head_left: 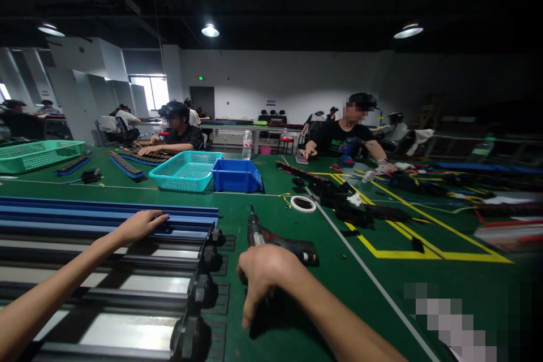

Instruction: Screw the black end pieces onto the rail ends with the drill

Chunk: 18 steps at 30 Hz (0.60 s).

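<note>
My left hand (142, 226) lies on the blue rails (76, 212) at the far side of a row of long metal profiles, its fingers stretched toward the right. Black round end pieces (203, 288) sit along the right ends of these profiles. To the right, my right hand (269, 266) curls over the rear of a cordless drill (257, 232) lying on the green table. The drill's bit points away from me, and its battery end shows right of the hand. Most of my right fingertips are hidden under the palm.
Beyond the profiles stand a turquoise basket (186, 172), a blue bin (237, 175) and a water bottle (246, 145). A white ring (303, 203) lies near dark parts and cables. Two people sit across the table, one with a hand near a phone (301, 159).
</note>
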Tool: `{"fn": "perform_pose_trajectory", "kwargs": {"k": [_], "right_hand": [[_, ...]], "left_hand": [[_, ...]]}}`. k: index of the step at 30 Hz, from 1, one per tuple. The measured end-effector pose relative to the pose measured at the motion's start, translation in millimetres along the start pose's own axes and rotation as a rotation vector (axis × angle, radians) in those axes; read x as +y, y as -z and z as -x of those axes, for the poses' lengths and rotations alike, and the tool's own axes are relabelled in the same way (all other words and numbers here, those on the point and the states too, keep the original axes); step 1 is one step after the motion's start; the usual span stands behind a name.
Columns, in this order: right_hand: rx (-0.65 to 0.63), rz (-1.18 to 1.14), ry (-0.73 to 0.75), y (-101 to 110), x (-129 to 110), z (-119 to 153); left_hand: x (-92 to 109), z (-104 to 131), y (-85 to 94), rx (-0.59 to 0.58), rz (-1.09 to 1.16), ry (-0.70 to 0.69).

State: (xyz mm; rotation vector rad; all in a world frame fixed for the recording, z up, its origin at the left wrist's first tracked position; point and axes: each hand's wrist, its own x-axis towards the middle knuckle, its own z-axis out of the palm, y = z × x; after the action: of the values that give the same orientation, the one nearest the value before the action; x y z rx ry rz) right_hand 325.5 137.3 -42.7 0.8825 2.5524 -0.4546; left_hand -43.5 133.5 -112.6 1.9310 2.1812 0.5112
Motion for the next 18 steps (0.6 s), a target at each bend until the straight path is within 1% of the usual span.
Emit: {"fn": "perform_pose_trajectory", "kwargs": {"k": [3, 8, 13, 15, 18], "right_hand": [[0.043, -0.012, 0.017, -3, 0, -3], [0.017, -0.151, 0.073, -8, 6, -5], [0.130, -0.140, 0.133, -15, -1, -6], [0.109, -0.111, 0.141, -18, -7, -7], [0.012, -0.047, 0.123, -19, -11, -7]], "left_hand": [[0, 0, 0.0, -0.003, 0.007, -0.005], [-3, -1, -0.3, -0.010, 0.007, 0.003], [-12, -4, -3.6, -0.031, 0.013, -0.024], [-16, -5, -5.0, -0.040, 0.009, -0.037], [-21, -8, -6.6, -0.050, 0.005, -0.041]]}}
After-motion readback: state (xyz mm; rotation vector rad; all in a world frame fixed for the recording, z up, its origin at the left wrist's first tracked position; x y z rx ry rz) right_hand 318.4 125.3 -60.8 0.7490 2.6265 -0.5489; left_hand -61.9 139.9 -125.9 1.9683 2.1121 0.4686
